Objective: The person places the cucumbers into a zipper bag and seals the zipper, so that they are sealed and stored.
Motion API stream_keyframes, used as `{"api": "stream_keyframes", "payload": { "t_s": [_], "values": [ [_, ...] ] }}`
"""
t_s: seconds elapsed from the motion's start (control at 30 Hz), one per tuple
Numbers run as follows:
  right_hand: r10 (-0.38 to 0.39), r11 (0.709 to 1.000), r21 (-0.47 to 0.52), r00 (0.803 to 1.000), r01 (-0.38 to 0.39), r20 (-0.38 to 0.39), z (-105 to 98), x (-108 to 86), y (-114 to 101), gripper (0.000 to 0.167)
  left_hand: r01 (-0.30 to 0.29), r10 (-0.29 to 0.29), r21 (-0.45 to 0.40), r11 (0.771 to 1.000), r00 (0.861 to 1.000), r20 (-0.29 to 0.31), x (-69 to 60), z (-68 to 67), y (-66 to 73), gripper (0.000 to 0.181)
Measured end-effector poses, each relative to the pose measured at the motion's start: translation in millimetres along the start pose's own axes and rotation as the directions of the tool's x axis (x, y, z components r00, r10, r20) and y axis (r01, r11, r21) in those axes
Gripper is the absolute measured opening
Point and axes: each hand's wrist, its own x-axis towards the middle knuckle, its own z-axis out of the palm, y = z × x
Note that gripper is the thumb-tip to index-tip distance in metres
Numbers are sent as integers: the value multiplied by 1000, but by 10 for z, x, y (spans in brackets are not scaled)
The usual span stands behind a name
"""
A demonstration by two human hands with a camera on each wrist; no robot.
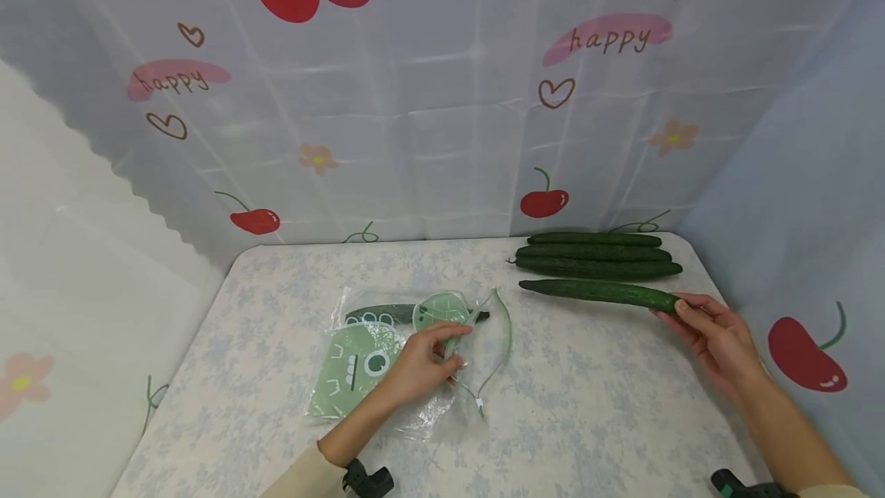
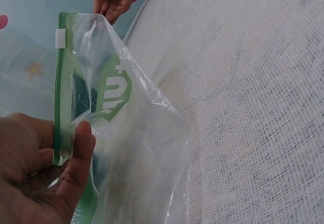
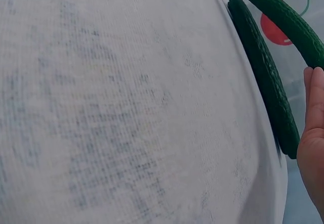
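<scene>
My left hand point(image 1: 423, 363) pinches the green zip edge of a clear plastic slider bag point(image 1: 353, 375) printed with a green cartoon face. In the left wrist view, the bag's mouth stands up with a white slider point(image 2: 61, 38) on the strip, and the left thumb and fingers hold it below that. Through the bag's far side a dark cucumber point(image 1: 387, 313) shows, partly covered by the print. On the right, my right hand point(image 1: 722, 340) grips the right end of another cucumber point(image 1: 594, 291), which points leftward. That cucumber also shows in the right wrist view point(image 3: 283, 16).
Behind the held cucumber, several more cucumbers point(image 1: 594, 253) lie side by side at the table's back right. A patterned cloth covers the table point(image 1: 256, 313). Printed curtains point(image 1: 429, 137) hang behind it and at both sides.
</scene>
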Motion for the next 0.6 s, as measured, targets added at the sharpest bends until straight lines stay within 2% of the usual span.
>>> {"api": "stream_keyframes", "payload": {
  "t_s": [0.2, 0.37, 0.6],
  "values": [
    [-11, 999, 39, 998, 9, 54, 43, -14, 53, 39, 0, 0, -4, 1000, 1000, 3, -2, 2, -3, 49],
    [9, 997, 76, 998, -14, 66, 81, -25, 89, 40, -10, 10, 4, 1000, 1000, 3, -1, 1, -3, 49],
    [12, 998, 63, 995, -19, 98, 151, -15, 133, 40, -28, 28, -4, 1000, 1000, 6, -2, 0, -10, 48]
  ]
}}
